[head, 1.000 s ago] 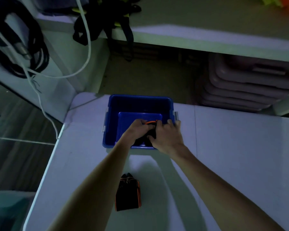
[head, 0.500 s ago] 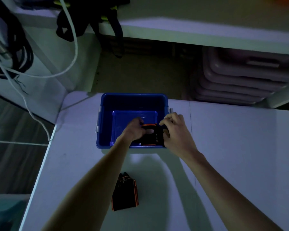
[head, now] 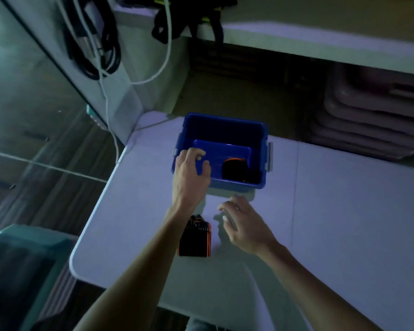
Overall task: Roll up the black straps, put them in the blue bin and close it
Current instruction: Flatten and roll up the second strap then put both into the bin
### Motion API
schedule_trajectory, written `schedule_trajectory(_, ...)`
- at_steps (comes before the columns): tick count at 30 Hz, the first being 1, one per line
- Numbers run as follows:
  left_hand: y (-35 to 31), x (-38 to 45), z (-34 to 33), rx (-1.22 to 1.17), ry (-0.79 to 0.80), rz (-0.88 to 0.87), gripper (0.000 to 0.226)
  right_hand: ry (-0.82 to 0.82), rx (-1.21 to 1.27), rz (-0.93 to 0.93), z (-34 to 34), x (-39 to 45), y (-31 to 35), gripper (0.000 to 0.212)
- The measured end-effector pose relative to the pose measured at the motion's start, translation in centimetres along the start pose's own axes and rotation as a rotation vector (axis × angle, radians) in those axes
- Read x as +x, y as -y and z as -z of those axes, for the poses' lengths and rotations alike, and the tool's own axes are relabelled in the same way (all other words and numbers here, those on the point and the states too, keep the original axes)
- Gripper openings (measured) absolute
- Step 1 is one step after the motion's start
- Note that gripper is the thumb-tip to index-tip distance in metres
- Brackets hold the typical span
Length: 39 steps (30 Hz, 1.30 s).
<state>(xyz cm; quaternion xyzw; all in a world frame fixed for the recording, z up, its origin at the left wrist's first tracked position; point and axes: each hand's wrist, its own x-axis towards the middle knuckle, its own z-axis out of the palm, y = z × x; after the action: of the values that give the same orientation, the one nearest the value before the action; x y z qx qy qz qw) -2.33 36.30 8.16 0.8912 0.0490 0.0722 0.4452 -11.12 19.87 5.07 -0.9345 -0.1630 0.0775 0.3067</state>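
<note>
One rolled strap (head: pixel 234 168) already laid in blue bin (head: pixel 263 163). Second rolled strap (head: pixel 195 236) left on table (head: pixel 344 223), near right hand (head: pixel 243 223). Left hand (head: pixel 190 172) rested on bin rim; both hands open, nothing held. Bin not yet closed; lid not seen.

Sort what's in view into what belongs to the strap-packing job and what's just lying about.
Job: blue bin, rolled strap in bin, rolled strap on table, left hand, right hand.

Lying about: hanging cables, black harness on shelf, stacked trays.

The white table (head: pixel 332 211) carries the blue bin (head: pixel 237 183) and one rolled strap (head: pixel 195 237).
</note>
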Motion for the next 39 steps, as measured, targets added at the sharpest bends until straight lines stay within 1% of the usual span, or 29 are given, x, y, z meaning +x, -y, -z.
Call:
schedule_trajectory(2,1.4,-3.0,1.4,0.035,-0.098,0.026,0.020,0.217,0.060,-0.038,-1.5,0.5,0.4,0.043)
schedule_trajectory(4,3.6,-6.0,2.4,0.064,-0.144,0.130,0.021,0.361,0.105,-0.067,-2.8,1.1,1.0,0.064)
schedule_trajectory(6,5.5,-8.5,3.0,0.089,-0.114,0.316,0.024,0.456,0.046,-0.065,-3.7,1.9,1.5,0.080)
schedule_trajectory(8,6.9,-10.8,3.1,0.139,-0.006,0.541,0.030,0.516,-0.080,-0.039,-4.6,2.7,1.8,0.090)
schedule_trajectory(9,7.6,-11.8,2.9,0.152,0.049,0.650,0.033,0.549,-0.109,-0.044,-5.0,3.0,1.9,0.091)
schedule_trajectory(11,8.7,-13.3,2.6,0.135,0.148,0.838,0.042,0.600,-0.083,-0.077,-5.8,3.2,1.9,0.087)
schedule_trajectory(13,9.3,-14.0,2.2,0.046,0.230,0.965,0.063,0.585,-0.014,-0.112,-6.4,3.0,1.8,0.075)
schedule_trajectory(14,9.4,-14.1,2.0,-0.034,0.256,1.011,0.069,0.556,0.019,-0.127,-6.7,2.8,1.8,0.067)
schedule_trajectory(15,9.5,-14.2,1.8,-0.102,0.255,1.031,0.069,0.526,0.044,-0.142,-6.9,2.5,1.7,0.059)
schedule_trajectory(17,9.4,-14.1,1.3,-0.120,0.239,0.991,0.056,0.464,0.087,-0.170,-7.0,1.8,1.8,0.048)
schedule_trajectory(19,8.9,-13.8,1.2,-0.100,0.208,0.921,0.045,0.382,0.156,-0.218,-6.7,1.1,1.8,0.044)
schedule_trajectory(20,8.7,-13.4,1.2,-0.138,0.165,0.888,0.049,0.331,0.190,-0.236,-6.2,0.8,2.0,0.042)
schedule_trajectory(21,8.2,-12.9,1.4,-0.192,0.113,0.861,0.059,0.272,0.216,-0.244,-5.6,0.7,2.3,0.040)
schedule_trajectory(22,7.5,-12.1,1.7,-0.249,0.072,0.827,0.064,0.208,0.239,-0.244,-4.8,0.8,2.6,0.039)
schedule_trajectory(23,6.5,-11.2,2.1,-0.301,0.060,0.777,0.059,0.140,0.267,-0.241,-3.8,1.0,2.9,0.039)
schedule_trajectory(25,4.2,-9.0,3.0,-0.396,0.048,0.654,0.033,0.003,0.338,-0.224,-1.5,1.6,3.7,0.039)
schedule_trajectory(26,2.9,-7.7,3.3,-0.441,0.034,0.593,0.026,-0.061,0.365,-0.209,-0.2,2.1,4.1,0.039)
schedule_trajectory(28,0.8,-4.8,3.6,-0.505,0.009,0.500,0.029,-0.180,0.353,-0.192,1.9,3.6,4.4,0.041)
schedule_trajectory(30,-0.7,-1.6,3.1,-0.491,0.021,0.441,0.038,-0.253,0.314,-0.226,3.5,5.9,4.2,0.042)
schedule_trajectory(33,-1.6,3.2,1.7,-0.332,0.089,0.399,0.044,-0.241,0.308,-0.354,4.9,9.3,3.4,0.042)
schedule_trajectory(37,-0.7,7.5,-0.5,-0.060,0.256,0.378,0.041,-0.099,0.388,-0.552,5.3,12.5,2.0,0.035)
schedule_trajectory(39,0.3,8.5,-1.5,0.062,0.344,0.408,0.039,-0.021,0.369,-0.612,4.8,13.5,1.3,0.025)
